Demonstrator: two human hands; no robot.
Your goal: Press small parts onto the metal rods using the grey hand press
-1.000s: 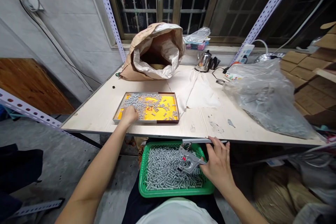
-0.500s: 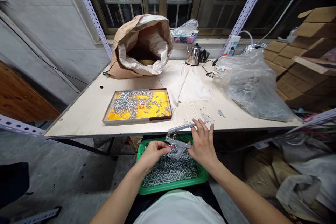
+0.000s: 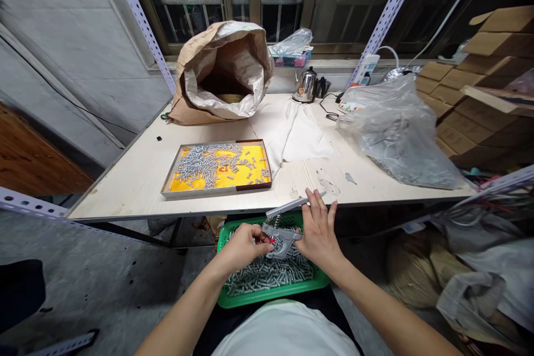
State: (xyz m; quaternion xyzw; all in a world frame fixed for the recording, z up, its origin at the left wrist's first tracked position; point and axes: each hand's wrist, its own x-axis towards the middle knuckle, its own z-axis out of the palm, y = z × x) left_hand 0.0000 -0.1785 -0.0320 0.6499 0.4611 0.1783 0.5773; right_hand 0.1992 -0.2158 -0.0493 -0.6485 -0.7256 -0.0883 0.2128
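Observation:
My right hand (image 3: pixel 320 232) grips a grey metal hand press tool (image 3: pixel 283 228) over a green basket (image 3: pixel 267 293) full of small silver metal parts on my lap. The tool's upper handle sticks up past my fingers. My left hand (image 3: pixel 242 246) is pinched at the tool's jaw by a red dot, fingers closed on something too small to make out. On the table ahead lies a yellow-lined tray (image 3: pixel 217 168) with several loose silver parts.
A big open brown paper sack (image 3: pixel 221 69) stands at the table's back. A white cloth (image 3: pixel 294 133), a metal kettle (image 3: pixel 306 84) and a clear plastic bag of parts (image 3: pixel 396 133) lie to the right. Cardboard boxes (image 3: pixel 479 67) are stacked far right.
My left hand left the yellow tray and came down to the tool's jaw. The tool and my right hand shifted a little lower over the basket.

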